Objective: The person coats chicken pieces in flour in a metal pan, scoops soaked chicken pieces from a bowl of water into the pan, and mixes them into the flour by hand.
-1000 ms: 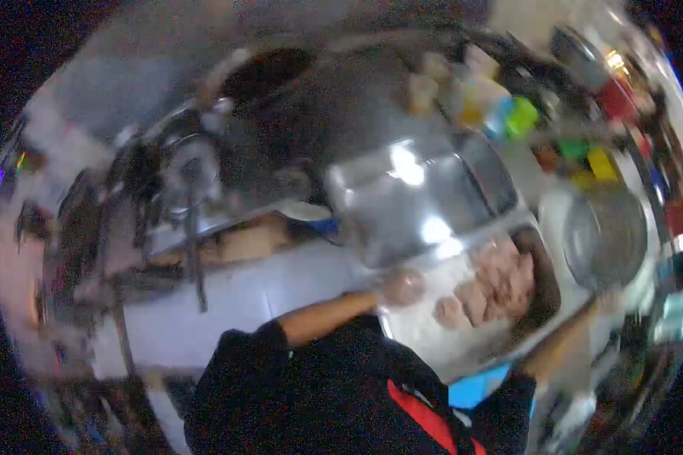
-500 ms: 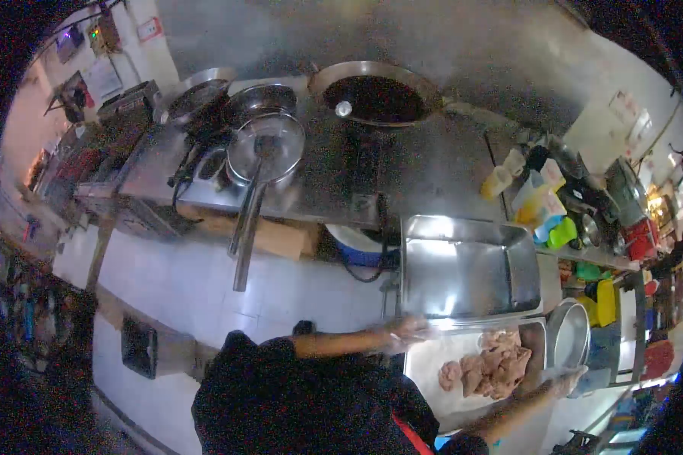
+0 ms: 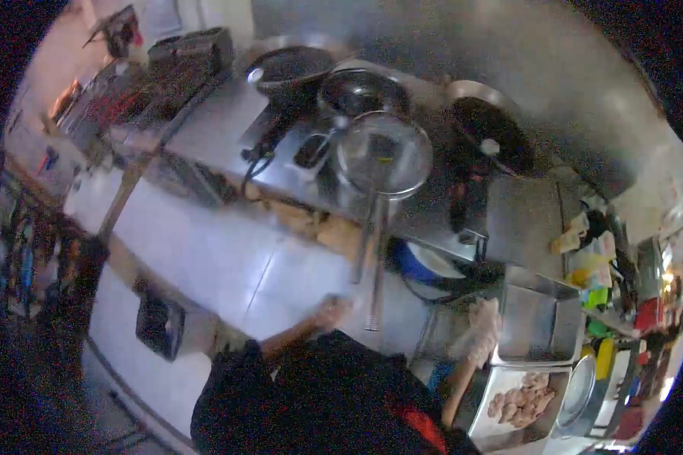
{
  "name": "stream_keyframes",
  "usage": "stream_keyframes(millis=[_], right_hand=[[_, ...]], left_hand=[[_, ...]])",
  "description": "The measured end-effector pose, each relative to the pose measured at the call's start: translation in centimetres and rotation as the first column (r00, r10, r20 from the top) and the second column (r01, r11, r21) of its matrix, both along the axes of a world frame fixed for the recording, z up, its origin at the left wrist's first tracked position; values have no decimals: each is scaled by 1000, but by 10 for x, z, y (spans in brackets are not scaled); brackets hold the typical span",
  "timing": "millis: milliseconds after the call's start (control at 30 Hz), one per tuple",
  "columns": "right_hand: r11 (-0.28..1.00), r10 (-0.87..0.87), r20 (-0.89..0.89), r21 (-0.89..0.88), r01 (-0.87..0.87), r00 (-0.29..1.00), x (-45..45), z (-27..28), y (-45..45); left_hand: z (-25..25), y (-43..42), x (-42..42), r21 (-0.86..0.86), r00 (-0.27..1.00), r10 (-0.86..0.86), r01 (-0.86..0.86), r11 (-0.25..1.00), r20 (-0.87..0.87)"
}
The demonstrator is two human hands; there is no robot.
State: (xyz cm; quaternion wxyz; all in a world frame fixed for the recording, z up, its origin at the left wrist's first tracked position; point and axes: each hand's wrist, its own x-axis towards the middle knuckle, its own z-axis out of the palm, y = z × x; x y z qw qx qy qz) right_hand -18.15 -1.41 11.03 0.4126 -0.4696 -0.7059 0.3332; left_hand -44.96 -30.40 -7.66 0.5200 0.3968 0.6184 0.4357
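My left hand (image 3: 332,312), blurred, is over the white floor, just left of the long handle of a round strainer (image 3: 383,155); its fingers are too smeared to read. My right hand (image 3: 479,334), in a clear glove, is raised beside the left edge of an empty metal tray (image 3: 539,322); whether its fingers are apart cannot be made out. Below that tray, a second metal tray (image 3: 489,425) holds pieces of raw meat (image 3: 522,400).
A wok (image 3: 489,136) with dark contents and several pans (image 3: 364,95) stand on the steel counter. A blue-and-white tub (image 3: 425,262) is beneath it. Bottles (image 3: 596,254) and a round metal bowl (image 3: 578,394) are at right. A dark bin (image 3: 159,326) is at lower left.
The view has turned left, so the trays now appear farther right. My left hand has left the meat tray's edge, and my right hand has moved from the bowl's side to left of the empty tray.
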Motion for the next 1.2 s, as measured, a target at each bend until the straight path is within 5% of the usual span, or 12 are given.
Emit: stream_keyframes(millis=[100, 167, 233, 267, 567, 733, 800, 833, 933, 1033, 1100, 1200], right_hand=[[934, 78, -88, -341, -104, 993, -105, 59, -42], [912, 125, -66, -386, -141, 990, -137, 68, -52], [911, 223, -98, -333, -243, 970, -156, 72, -61], [902, 171, -153, -374, -217, 973, -161, 65, -59], [824, 48, 58, -566, -7, 997, -165, 98, -90], [762, -114, 142, -622, 179, 983, -93, 78, -96], [827, -167, 96, -528, 192, 981, -41, 40, -99], [898, -157, 94, -401, 182, 983, -8, 4, -96], [754, -263, 18, -620, 217, 965, 43, 27, -102], [778, -409, 148, -460, 429, 901, 82, 75, -127], [861, -448, 504, 20, 509, 738, 128, 76, -135], [747, -643, -122, -317, 585, 756, 212, 39, -125]], left_hand=[[31, -42, -41, -61, 961, 110, -130, 990, -255], [-14, -70, -64, 231, 917, 397, -395, 889, 37], [-29, -81, -69, 277, 694, 373, -634, 722, 616], [-35, -84, -72, 234, 629, 369, -668, 707, 684], [4, -40, -98, 57, 545, 590, -762, 645, 595], [101, 3, -125, 173, 633, 666, -763, 623, 395], [166, 29, -129, 327, 690, 715, -705, 629, 114], [202, 36, -123, 455, 663, 713, -574, 681, -229], [262, 46, -95, 626, 173, 642, -144, 766, -747], [258, 42, -76, 574, 672, 607, -318, 754, -425], [266, 64, -42, 588, 816, 531, -317, 744, -231], [284, 106, 37, 595, 947, 317, -231, 770, -43]])
